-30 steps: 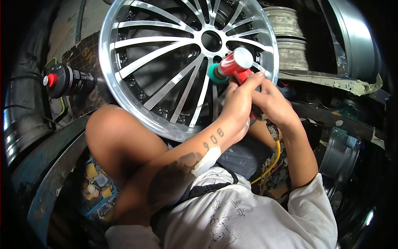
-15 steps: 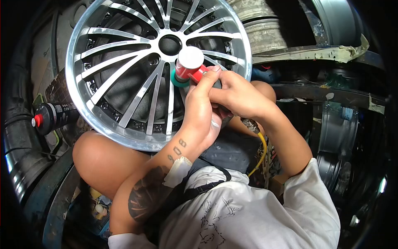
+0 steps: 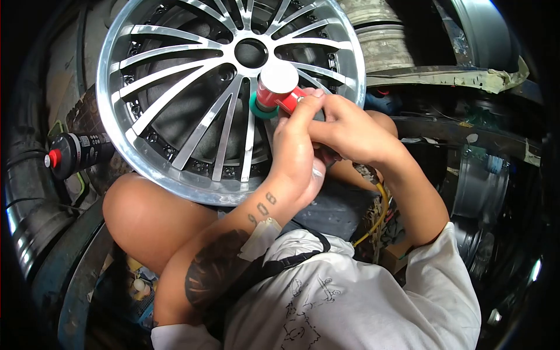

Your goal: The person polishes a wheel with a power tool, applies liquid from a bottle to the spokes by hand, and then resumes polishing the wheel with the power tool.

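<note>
A red air polisher (image 3: 277,90) with a white round top and a green pad (image 3: 264,107) rests over the spokes of a silver alloy wheel (image 3: 232,116), just below its centre hole. My left hand (image 3: 300,146) is closed around the tool's handle from below and the left. My right hand (image 3: 356,128) is closed over the same handle from the right, its fingers overlapping those of the left. The hands hide most of the handle. A yellow air hose (image 3: 382,210) runs down from a metal fitting under my right hand. The wheel leans across my knees.
A black bottle with a red cap (image 3: 79,153) lies left of the wheel. More wheel rims (image 3: 481,186) stand at the right, beside a metal rail (image 3: 443,129). Stacked dusty rims (image 3: 382,46) are behind at the upper right. A dark tyre (image 3: 29,233) lies at the far left.
The wheel, the polisher and both hands appear slightly farther right and up; the surroundings shift similarly, so much of this is the camera moving. Both hands keep their grip.
</note>
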Action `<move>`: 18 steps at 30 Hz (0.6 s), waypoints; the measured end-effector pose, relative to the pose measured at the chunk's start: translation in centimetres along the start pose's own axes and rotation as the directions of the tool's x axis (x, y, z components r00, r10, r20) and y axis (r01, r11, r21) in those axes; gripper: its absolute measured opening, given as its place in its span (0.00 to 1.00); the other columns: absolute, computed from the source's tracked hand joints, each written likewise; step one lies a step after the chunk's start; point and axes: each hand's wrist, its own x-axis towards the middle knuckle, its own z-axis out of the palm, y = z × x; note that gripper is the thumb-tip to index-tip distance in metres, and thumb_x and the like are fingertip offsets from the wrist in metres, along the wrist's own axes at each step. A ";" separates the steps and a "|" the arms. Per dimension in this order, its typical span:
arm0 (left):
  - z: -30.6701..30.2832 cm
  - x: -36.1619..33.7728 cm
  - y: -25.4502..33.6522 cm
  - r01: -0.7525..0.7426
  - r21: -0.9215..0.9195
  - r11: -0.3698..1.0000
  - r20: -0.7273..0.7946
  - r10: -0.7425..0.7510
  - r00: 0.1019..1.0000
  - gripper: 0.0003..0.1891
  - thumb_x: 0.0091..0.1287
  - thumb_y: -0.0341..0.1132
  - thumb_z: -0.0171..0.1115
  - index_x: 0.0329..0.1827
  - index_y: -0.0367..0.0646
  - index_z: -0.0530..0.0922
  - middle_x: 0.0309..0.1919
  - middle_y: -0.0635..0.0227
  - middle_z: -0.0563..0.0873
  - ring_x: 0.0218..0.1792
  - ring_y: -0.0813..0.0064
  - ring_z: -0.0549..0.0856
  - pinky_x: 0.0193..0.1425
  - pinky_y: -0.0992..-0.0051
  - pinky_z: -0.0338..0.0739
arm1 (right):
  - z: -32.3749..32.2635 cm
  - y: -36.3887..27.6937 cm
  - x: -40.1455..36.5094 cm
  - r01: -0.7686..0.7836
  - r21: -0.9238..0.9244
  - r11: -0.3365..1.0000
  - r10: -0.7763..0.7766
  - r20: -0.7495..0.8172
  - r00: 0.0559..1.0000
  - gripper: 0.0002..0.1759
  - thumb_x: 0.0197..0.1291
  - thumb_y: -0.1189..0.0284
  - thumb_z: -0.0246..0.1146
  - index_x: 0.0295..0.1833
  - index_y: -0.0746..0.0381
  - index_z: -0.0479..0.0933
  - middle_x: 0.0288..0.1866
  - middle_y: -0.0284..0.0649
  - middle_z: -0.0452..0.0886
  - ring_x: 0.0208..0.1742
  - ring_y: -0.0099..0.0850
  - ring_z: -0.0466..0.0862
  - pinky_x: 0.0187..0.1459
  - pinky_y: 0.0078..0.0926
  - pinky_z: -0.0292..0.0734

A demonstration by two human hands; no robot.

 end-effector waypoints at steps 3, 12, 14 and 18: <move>-2.3 1.0 0.5 0.146 -0.141 0.979 0.159 -0.123 0.980 0.18 0.73 0.53 0.67 0.53 0.49 0.80 0.44 0.67 0.85 0.45 0.73 0.84 0.51 0.68 0.77 | 0.1 0.2 -0.1 0.008 -0.012 1.000 -0.008 -0.010 1.000 0.24 0.62 0.61 0.67 0.28 0.76 0.81 0.17 0.44 0.81 0.19 0.28 0.82 0.25 0.31 0.74; -2.5 0.1 1.2 0.218 -0.191 0.957 0.209 -0.178 0.962 0.18 0.73 0.53 0.67 0.50 0.48 0.80 0.42 0.67 0.84 0.42 0.73 0.83 0.48 0.66 0.77 | 0.3 0.7 -0.3 0.022 0.012 1.000 -0.021 -0.040 0.999 0.22 0.63 0.62 0.67 0.30 0.74 0.81 0.17 0.40 0.78 0.19 0.23 0.78 0.22 0.29 0.69; -3.0 0.5 1.0 0.211 -0.190 0.959 0.245 -0.162 0.956 0.18 0.73 0.53 0.68 0.50 0.49 0.80 0.41 0.67 0.83 0.41 0.73 0.83 0.48 0.67 0.77 | 0.3 0.9 -0.2 0.051 -0.008 0.999 -0.051 -0.054 0.997 0.21 0.64 0.63 0.67 0.31 0.74 0.81 0.17 0.38 0.78 0.19 0.22 0.77 0.22 0.27 0.69; -3.1 0.9 0.3 0.143 -0.150 0.978 0.230 -0.106 0.967 0.17 0.73 0.52 0.68 0.49 0.48 0.80 0.40 0.68 0.83 0.39 0.74 0.82 0.47 0.68 0.77 | 0.4 0.8 -0.2 -0.016 0.172 0.985 0.016 0.005 1.000 0.19 0.66 0.64 0.66 0.35 0.72 0.82 0.19 0.33 0.78 0.20 0.19 0.76 0.22 0.23 0.67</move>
